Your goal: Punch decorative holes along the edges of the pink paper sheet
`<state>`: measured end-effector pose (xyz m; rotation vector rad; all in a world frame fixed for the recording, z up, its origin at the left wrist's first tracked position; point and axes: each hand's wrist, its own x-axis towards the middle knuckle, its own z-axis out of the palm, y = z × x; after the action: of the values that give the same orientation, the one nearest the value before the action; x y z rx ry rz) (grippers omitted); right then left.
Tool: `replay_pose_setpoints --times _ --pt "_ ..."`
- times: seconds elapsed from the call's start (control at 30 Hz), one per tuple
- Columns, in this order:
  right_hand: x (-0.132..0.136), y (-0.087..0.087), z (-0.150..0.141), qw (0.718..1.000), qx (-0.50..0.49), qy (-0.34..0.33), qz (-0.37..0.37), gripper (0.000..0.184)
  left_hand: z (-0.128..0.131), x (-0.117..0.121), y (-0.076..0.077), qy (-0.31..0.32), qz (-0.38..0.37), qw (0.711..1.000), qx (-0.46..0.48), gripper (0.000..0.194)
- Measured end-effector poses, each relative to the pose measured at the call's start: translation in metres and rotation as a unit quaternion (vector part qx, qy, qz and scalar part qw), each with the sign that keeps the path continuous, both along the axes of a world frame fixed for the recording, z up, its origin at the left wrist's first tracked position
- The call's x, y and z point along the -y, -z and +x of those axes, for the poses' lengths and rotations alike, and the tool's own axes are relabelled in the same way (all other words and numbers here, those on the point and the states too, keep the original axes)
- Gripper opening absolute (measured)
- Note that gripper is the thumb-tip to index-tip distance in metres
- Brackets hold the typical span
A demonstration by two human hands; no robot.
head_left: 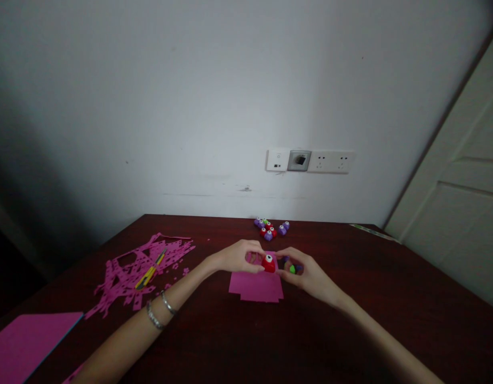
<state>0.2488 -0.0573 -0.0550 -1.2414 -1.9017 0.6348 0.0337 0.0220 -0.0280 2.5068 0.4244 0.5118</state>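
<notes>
A small red craft punch (268, 263) with a white round top stands between my hands over a notched pink sheet (256, 288). My left hand (242, 257) grips the punch from the left with thumb and fingers. My right hand (304, 269) is curved with thumb and forefinger apart, their tips at the punch's right edge; whether they touch it is hard to see. Through the gap in my right hand shows a green craft punch (292, 269), with purple ones partly hidden behind the fingers.
Toward the wall lie several red, purple and green craft punches (268, 230). Punched pink scraps (126, 272) spread on the left, with a yellow cutter (151, 270) on them. A pink pad (30, 341) lies front left. Sockets (330, 161) sit on the wall above the dark table (370, 288).
</notes>
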Motion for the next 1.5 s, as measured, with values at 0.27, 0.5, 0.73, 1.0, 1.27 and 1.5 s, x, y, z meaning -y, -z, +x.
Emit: replay_pose_setpoints --times 0.27,0.5,0.73,1.0,1.27,1.5 --pt "0.007 -0.003 -0.010 1.000 0.010 -0.021 0.005 0.019 0.004 0.002 0.006 0.015 0.008 1.000 -0.009 0.024" --pt "0.007 0.001 -0.012 0.995 -0.027 -0.020 -0.089 0.024 0.006 0.000 0.009 0.017 -0.021 0.998 -0.054 0.032" --pt "0.009 0.025 0.003 0.985 -0.071 0.071 -0.141 0.028 -0.015 -0.026 0.025 -0.175 0.060 0.963 -0.198 0.032" --pt "0.022 0.045 0.015 0.979 -0.090 0.142 -0.113 0.030 -0.016 -0.038 0.058 -0.218 0.099 0.951 -0.196 0.038" --pt "0.027 0.045 0.014 0.989 -0.035 0.125 -0.067 0.029 -0.015 -0.047 0.076 -0.201 0.005 0.961 -0.192 0.048" --pt "0.030 0.043 0.011 0.993 0.004 0.114 -0.036 0.023 -0.012 -0.052 0.083 -0.227 -0.039 0.953 -0.195 0.049"
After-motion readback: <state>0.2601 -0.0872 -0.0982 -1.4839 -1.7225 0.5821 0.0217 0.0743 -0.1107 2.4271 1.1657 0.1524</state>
